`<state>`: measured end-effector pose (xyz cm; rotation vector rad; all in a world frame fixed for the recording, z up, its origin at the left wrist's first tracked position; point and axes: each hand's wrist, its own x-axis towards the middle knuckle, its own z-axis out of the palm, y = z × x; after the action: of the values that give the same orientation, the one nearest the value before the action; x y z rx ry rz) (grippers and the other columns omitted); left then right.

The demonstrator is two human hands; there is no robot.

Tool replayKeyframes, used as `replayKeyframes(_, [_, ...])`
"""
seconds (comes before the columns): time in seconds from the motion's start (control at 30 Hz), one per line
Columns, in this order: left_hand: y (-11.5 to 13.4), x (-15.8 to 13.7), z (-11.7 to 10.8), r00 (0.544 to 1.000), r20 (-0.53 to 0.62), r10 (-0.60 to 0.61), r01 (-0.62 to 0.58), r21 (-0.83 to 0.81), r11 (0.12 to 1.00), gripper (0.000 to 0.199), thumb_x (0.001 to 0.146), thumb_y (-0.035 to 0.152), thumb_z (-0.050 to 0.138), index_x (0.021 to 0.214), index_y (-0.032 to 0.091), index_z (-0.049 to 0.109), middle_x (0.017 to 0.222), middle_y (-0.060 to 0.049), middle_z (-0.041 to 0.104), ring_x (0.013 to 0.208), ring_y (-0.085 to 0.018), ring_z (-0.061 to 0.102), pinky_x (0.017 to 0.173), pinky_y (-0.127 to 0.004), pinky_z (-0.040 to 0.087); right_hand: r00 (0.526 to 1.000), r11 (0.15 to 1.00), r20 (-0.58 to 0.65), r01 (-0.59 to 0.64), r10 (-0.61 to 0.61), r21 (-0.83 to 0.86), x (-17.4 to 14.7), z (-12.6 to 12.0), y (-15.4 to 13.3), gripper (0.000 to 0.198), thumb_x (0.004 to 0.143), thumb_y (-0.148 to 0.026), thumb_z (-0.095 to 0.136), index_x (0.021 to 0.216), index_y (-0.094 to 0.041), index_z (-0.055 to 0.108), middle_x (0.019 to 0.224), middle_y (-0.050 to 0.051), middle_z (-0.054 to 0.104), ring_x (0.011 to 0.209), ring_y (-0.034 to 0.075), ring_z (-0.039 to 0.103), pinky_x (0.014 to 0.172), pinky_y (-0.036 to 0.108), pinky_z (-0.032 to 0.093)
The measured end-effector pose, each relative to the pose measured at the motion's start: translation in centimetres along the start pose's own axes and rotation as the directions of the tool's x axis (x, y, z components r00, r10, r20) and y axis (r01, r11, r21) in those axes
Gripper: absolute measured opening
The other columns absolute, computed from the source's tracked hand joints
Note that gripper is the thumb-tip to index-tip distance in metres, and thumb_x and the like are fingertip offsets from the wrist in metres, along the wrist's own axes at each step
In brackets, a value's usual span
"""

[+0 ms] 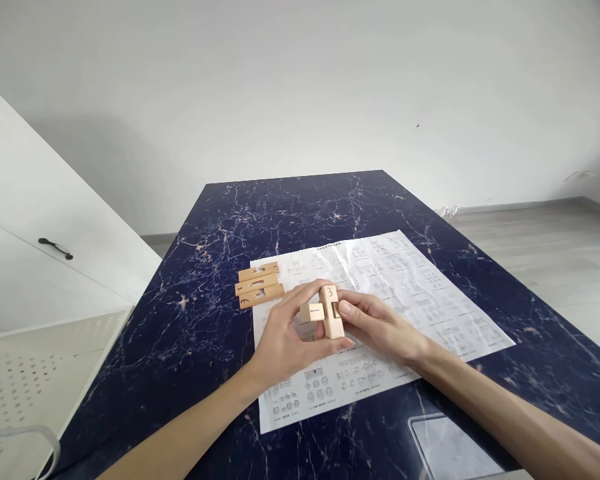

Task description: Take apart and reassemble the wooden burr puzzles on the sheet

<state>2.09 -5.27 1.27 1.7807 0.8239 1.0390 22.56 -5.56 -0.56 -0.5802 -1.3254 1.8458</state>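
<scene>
Above a printed sheet (380,267), a wooden block marked 3 (334,327) stands upright, crossed by a second block marked 1 (312,312) that points left, together forming an interlocking puzzle. My left hand (283,340) is closed around it, fingers at the top and thumb along the bottom. From the right, my right hand (387,327) pinches the puzzle, its thumb by the notch in the upright block; its other fingers are partly hidden behind. Several slotted wooden pieces, among them one numbered 2 (243,289), lie in a row left of my hands.
The dark blue marble-patterned table (300,207) reaches toward a white wall (300,87). Near the front right lies a rectangular object with a pale rim (450,443). A white cabinet (40,200) and a perforated white surface (30,380) stand at the left.
</scene>
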Motion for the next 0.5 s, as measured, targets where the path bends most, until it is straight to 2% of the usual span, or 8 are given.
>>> replayKeyframes(0.27, [0.34, 0.12, 0.37, 0.997, 0.018, -0.070, 0.072, -0.203, 0.976, 0.058, 0.076, 0.033, 0.096, 0.129, 0.028, 0.072, 0.125, -0.007, 0.075, 0.118, -0.031, 0.071, 0.104, -0.046, 0.059, 0.996, 0.992, -0.046, -0.067, 0.072, 0.104, -0.02, 0.24, 0.50, 0.040, 0.105, -0.051, 0.066, 0.129, -0.020, 0.072, 0.108, 0.010, 0.077, 0.100, 0.022, 0.075, 0.088, 0.035, 0.059])
replayKeyframes(0.4, [0.05, 0.10, 0.29, 0.998, 0.005, -0.069, 0.069, -0.234, 0.970, 0.066, 0.072, 0.034, 0.098, 0.131, 0.027, 0.071, 0.129, -0.008, 0.074, 0.122, -0.032, 0.069, 0.104, -0.047, 0.060, 0.994, 0.997, -0.075, -0.077, 0.078, 0.014, -0.03, 0.50, 0.05, 0.042, 0.105, -0.054, 0.064, 0.128, -0.020, 0.072, 0.107, 0.009, 0.076, 0.095, 0.021, 0.074, 0.087, 0.036, 0.059])
replayKeyframes(0.5, [-0.29, 0.02, 0.10, 0.999, -0.008, -0.036, 0.035, -0.138, 0.990, 0.068, 0.071, 0.033, 0.099, 0.132, 0.028, 0.068, 0.129, -0.008, 0.073, 0.120, -0.031, 0.069, 0.100, -0.046, 0.060, 0.991, 0.989, -0.129, -0.046, 0.028, -0.141, -0.04, 0.50, -0.27, 0.037, 0.105, -0.053, 0.065, 0.121, -0.021, 0.074, 0.104, 0.007, 0.075, 0.090, 0.019, 0.071, 0.087, 0.035, 0.057])
